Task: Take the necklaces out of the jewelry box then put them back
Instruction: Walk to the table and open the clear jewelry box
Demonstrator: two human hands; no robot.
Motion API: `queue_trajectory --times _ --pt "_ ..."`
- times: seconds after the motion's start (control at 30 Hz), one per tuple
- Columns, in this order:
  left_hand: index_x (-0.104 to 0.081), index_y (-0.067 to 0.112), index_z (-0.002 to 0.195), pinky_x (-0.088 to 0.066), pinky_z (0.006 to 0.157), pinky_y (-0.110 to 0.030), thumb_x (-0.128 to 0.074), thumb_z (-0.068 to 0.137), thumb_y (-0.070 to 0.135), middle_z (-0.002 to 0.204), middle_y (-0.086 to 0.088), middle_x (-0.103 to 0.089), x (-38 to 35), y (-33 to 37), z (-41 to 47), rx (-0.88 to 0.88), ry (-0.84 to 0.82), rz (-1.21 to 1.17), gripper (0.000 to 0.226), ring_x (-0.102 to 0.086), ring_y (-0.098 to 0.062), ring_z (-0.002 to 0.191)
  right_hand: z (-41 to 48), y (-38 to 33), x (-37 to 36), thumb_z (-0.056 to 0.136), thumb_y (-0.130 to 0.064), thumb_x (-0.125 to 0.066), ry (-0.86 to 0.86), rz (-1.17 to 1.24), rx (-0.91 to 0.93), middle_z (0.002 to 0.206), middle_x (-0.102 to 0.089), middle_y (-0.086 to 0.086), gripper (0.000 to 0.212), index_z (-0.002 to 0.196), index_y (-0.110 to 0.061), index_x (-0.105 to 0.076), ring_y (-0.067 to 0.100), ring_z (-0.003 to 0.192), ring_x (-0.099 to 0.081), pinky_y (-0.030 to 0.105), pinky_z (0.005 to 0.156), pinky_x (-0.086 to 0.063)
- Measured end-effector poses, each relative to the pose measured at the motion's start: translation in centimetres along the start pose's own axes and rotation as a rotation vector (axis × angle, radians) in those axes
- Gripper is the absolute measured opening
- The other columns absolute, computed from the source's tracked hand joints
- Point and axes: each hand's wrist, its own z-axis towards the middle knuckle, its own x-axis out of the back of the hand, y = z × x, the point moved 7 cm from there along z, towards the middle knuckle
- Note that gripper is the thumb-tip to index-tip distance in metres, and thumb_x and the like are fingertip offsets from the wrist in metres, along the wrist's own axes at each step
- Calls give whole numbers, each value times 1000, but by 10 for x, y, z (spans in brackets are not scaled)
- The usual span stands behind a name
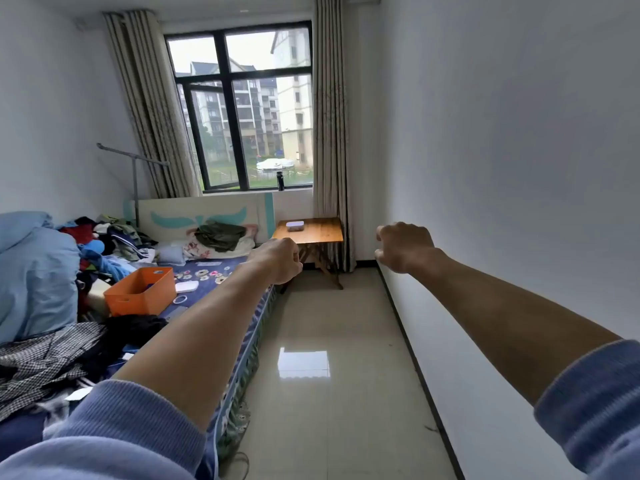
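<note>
Blue sleeves [131, 420] are sitting right at the bottom of the view, pushed up the forearms; both arms are stretching straight out ahead, the left one over the edge of the bed [207, 273] and the right one along the wall above the floor [329, 323]. Left hand [282, 259] is curling into a fist and holding nothing; right hand [403, 247] is doing the same, fingers folding under with nothing in them.

So where's the thing we care about; the box [295, 225] is sitting way off at the far end of the room on the wooden bench [322, 233] under the window [242, 105], lying flat with its long side running left to right. It's looking closed to me, but it's too small to be sure; no necklaces are showing anywhere.

Key bit: the box is lying dead ahead and well apart from both hands; in the view it's landing between them, closer to the left one. My guess is nothing's started yet; the next move is looking like walking up the floor to the bench, and either hand could be going for the lid. An orange bin [142, 289] is sitting on the bed, not involved.
</note>
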Motion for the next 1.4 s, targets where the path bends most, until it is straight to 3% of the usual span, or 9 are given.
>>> queue_trajectory --times 0.2,0.33,0.57,0.67,0.8,1.03,1.4 --pt "-64 21 81 -49 71 -33 -60 87 27 105 -2 -51 -19 2 6 42 -24 0 10 -57 -26 83 2 8 -13 86 -30 -58 -13 2 17 105 -65 7 28 110 -16 -62 26 87 -61 33 69 -42" --pt "-63 23 81 -50 79 -33 -60 86 27 106 -7 -66 -41 6 11 66 -52 -20 7 -61 -27 93 4 17 -36 88 -31 -58 -59 18 35 108 -64 8 28 111 -16 -61 27 92 -61 33 71 -42" --pt "-63 20 83 -42 72 -29 -59 87 30 102 -10 -66 -110 -13 20 148 -146 -39 11 -59 -29 93 14 21 -107 88 -33 -56 -176 39 60 104 -64 8 14 91 -19 -54 25 81 -54 33 69 -41" --pt "-65 21 83 -42 68 -29 -60 86 31 97 -9 -66 -135 -33 36 181 -178 -37 12 -58 -28 83 32 15 -146 88 -35 -55 -224 44 77 111 -64 8 26 108 -19 -60 29 95 -60 34 73 -43" --pt "-64 22 82 -42 66 -28 -60 86 31 94 -9 -65 -167 -65 76 210 -206 -32 10 -58 -27 78 77 6 -195 88 -37 -56 -255 57 79 116 -63 8 33 116 -21 -59 30 101 -60 34 74 -41" --pt "-67 15 92 -50 71 -31 -60 88 29 96 -10 -66 -217 -130 181 216 -283 -66 16 -63 -29 84 188 -12 -279 87 -36 -56 -331 72 32 118 -63 8 32 116 -21 -60 30 103 -60 35 77 -44" --pt "-68 16 91 -54 75 -32 -60 87 27 97 -9 -67 -278 -206 366 213 -346 -91 14 -63 -28 86 370 -9 -375 88 -38 -55 -378 72 -20 118 -63 8 34 116 -20 -59 30 105 -60 36 80 -45"
